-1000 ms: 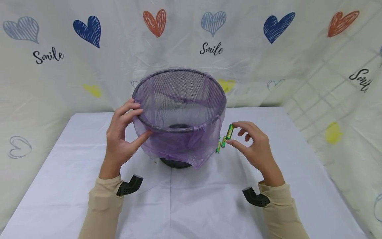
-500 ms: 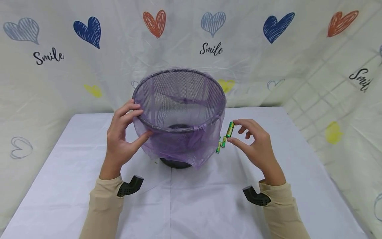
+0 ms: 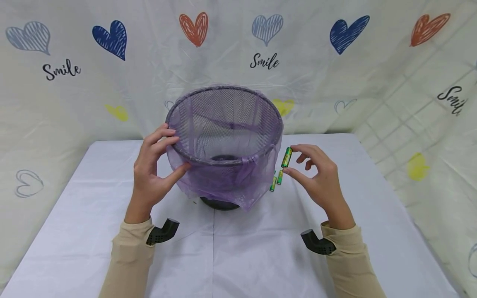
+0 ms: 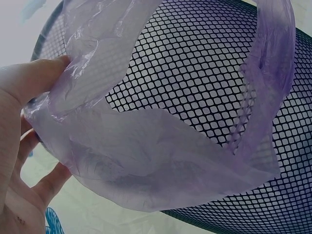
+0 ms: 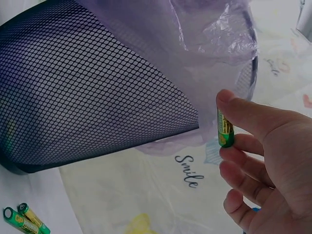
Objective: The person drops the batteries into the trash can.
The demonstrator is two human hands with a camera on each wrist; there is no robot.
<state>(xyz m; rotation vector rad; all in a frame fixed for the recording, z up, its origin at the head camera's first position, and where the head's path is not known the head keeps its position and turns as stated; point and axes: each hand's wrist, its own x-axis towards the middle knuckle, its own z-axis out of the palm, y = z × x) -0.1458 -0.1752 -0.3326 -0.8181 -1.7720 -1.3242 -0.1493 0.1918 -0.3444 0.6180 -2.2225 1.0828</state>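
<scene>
A dark wire-mesh waste bin [image 3: 231,103] stands upright, lined with a thin purple plastic bag [image 3: 216,182] that is folded over its rim. My left hand [image 3: 149,174] grips the bin's left rim, fingertips over the edge and thumb against the bag outside. To the right of the bin, my right hand [image 3: 316,176] pinches a green and yellow battery [image 3: 286,157] between thumb and fingers, apart from the bin. On the table beside the bin's right side lie more of these batteries [image 3: 273,183], one partly hidden by the bag. In the right wrist view, the pinched battery [image 5: 225,129] is partly covered by the thumb.
A white cloth covers the table [image 3: 238,252]. Behind it hangs a pale curtain [image 3: 227,58] printed with hearts and "Smile". A tiny dark speck [image 3: 194,202] lies near the bin's base. Each wrist wears a black camera mount [image 3: 164,231].
My right hand has risen slightly, lifting the pinched battery a little higher above the batteries on the table. The left hand and the bin stay in place.
</scene>
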